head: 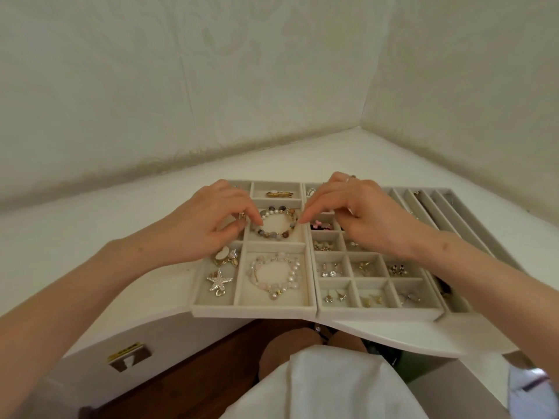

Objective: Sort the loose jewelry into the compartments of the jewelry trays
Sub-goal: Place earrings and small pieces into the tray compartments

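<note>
Three grey velvet jewelry trays stand side by side on a white desk: a left tray (pixel 254 311), a middle tray (pixel 378 315) of small squares and a right tray (pixel 459 207) of long slots. A bracelet of brown, grey and pearl beads (pixel 273 223) lies as a ring in a middle compartment of the left tray. My left hand (pixel 220 219) touches its left edge with bent fingertips. My right hand (pixel 357 216) reaches across the middle tray and touches its right edge with the index fingertip. A pearl bracelet (pixel 273 278) fills the compartment in front.
A starfish brooch (pixel 219 281) and gold pieces (pixel 225 257) lie in the left tray's narrow column, and a gold clip (pixel 279 194) sits at the back. Earrings (pixel 367 267) fill several small squares. Walls meet in a corner behind the trays. My lap lies below the desk's front edge.
</note>
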### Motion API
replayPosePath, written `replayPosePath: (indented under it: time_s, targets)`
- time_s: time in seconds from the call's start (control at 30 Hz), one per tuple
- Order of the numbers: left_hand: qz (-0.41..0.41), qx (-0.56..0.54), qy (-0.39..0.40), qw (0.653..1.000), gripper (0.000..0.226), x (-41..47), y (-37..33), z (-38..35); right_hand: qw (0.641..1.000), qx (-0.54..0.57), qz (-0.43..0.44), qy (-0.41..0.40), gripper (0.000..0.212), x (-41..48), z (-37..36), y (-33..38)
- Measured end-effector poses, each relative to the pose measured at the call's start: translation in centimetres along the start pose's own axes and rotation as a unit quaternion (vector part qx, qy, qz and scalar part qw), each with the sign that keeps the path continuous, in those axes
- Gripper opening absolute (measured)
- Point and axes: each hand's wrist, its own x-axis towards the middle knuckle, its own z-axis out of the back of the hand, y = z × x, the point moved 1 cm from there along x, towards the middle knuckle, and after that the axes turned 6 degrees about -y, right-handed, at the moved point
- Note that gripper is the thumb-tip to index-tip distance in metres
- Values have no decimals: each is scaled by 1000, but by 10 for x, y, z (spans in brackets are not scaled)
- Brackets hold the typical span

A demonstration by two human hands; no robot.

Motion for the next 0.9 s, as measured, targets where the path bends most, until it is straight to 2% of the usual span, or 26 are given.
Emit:
replayPosePath:
  time_s: [0.13,0.17,0.27,0.37,0.53,0.7,0.83,0.9]
  targets:
    - [17,18,-16,1000,8,12,1,0,996,45,-65,-35,36,13,8,-4]
    - [19,24,-6,1000,9,16,0,0,995,53,-79,-38,34,17,9,-4]
    - [21,89,78,993,16,31,-6,-4,994,42,-101,-9,26,29,8,-1]
    - [37,156,176,971,17,46,-10,-10,994,22,-105,22,21,36,2,3]
    - [62,146,244,957,8,61,-14,-11,993,11,-114,18,24,38,1,1]
    - [47,135,233,962,8,62,-12,-10,990,17,-118,81,35,36,-1,-2]
    - [72,84,186,976,12,60,-9,-9,985,-13,-119,124,15,36,-13,1]
    - [98,25,176,979,10,59,-8,-7,983,-50,-127,122,17,38,-20,2]
